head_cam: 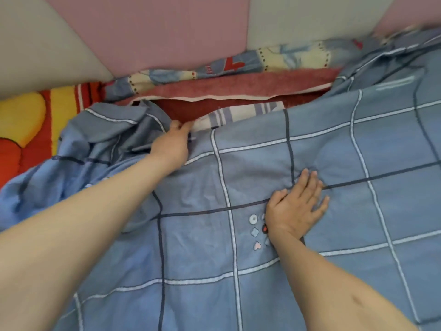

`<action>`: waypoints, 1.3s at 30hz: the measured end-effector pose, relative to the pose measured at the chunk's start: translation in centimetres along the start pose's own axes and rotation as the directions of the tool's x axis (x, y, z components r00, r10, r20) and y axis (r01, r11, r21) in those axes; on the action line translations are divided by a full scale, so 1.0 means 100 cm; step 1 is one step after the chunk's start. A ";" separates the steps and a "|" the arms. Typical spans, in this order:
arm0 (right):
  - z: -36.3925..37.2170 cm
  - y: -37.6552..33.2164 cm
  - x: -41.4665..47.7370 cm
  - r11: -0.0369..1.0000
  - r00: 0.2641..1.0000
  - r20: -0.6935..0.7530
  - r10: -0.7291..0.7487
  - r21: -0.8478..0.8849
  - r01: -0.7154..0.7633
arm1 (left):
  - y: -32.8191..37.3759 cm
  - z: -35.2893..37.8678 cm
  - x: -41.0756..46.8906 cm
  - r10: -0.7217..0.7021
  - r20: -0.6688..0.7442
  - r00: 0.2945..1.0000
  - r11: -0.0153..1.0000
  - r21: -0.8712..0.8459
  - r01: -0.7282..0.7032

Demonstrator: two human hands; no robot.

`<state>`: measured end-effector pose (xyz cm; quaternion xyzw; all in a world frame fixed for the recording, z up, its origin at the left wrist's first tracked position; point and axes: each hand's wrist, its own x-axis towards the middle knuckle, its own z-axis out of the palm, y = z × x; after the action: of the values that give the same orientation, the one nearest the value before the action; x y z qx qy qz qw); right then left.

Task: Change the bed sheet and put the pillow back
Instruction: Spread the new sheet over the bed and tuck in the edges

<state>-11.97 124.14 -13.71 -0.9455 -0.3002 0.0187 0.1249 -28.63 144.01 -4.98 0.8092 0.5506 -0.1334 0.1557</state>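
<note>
**Two bare hands on a blue checked sheet spread over a bed**

A blue checked sheet [238, 271] with white and dark grid lines covers most of the bed, flat in the middle and bunched in folds at the far left.

The left hand [173, 145] reaches to the sheet's far edge. Its fingers are curled around that edge, with the thumb on top, gripping the cloth.

The right hand [294, 209] lies palm down on the middle of the sheet. Its fingers [310, 182] are straight and slightly spread, pressing the fabric and holding nothing. Small embroidered shapes [254, 231] sit just beside its wrist.

Beyond the gripped edge, a striped cloth [238, 114] and a red fleece layer [238, 84] are uncovered. Patterned bedding [274, 58] lies against the padded pink and grey wall [155, 32]; I cannot tell whether it is the pillow. A yellow and red blanket [28, 120] shows at far left.
</note>
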 end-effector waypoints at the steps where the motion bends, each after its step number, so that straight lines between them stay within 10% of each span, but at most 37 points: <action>1: 0.000 0.000 0.000 1.000 1.000 0.002 0.001 -0.001 -0.001 | 0.000 0.001 -0.002 0.002 0.028 1.000 0.999 0.049 -0.004; 9: -0.003 -0.002 0.001 1.000 1.000 -0.010 0.003 -0.029 -0.004 | -0.013 -0.005 -0.028 0.202 -0.328 0.923 0.979 0.094 -0.180; 15: -0.003 -0.002 0.001 0.999 1.000 -0.017 0.004 -0.039 -0.005 | -0.023 0.004 -0.032 0.238 0.138 0.961 0.971 -0.010 -0.239; 23: -0.003 -0.002 0.002 0.999 1.000 -0.010 0.002 -0.053 -0.003 | -0.015 -0.005 -0.023 0.088 0.220 0.971 0.919 -0.394 0.006; 26: -0.003 -0.002 0.002 0.999 1.000 -0.005 0.005 -0.054 -0.005 | -0.013 -0.009 -0.026 0.024 0.188 0.982 0.764 -0.637 0.103; 31: -0.004 -0.004 0.003 0.998 1.000 0.003 0.012 -0.059 -0.012 | -0.014 -0.037 -0.014 -0.258 0.100 0.961 0.164 -0.976 0.146; 36: -0.007 -0.006 0.004 0.999 0.999 0.032 0.029 -0.045 -0.028 | -0.046 -0.103 0.025 -0.682 -0.449 0.577 0.478 -0.871 -0.114; 39: -0.009 -0.005 0.005 0.998 0.997 0.061 0.044 -0.046 -0.041 | -0.071 -0.105 0.033 -0.760 -0.472 0.446 0.585 -0.796 0.154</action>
<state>-11.76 124.60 -12.66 -0.9532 -0.2841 0.0438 0.0941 -33.63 153.47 2.56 0.4701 0.7797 0.3949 0.1227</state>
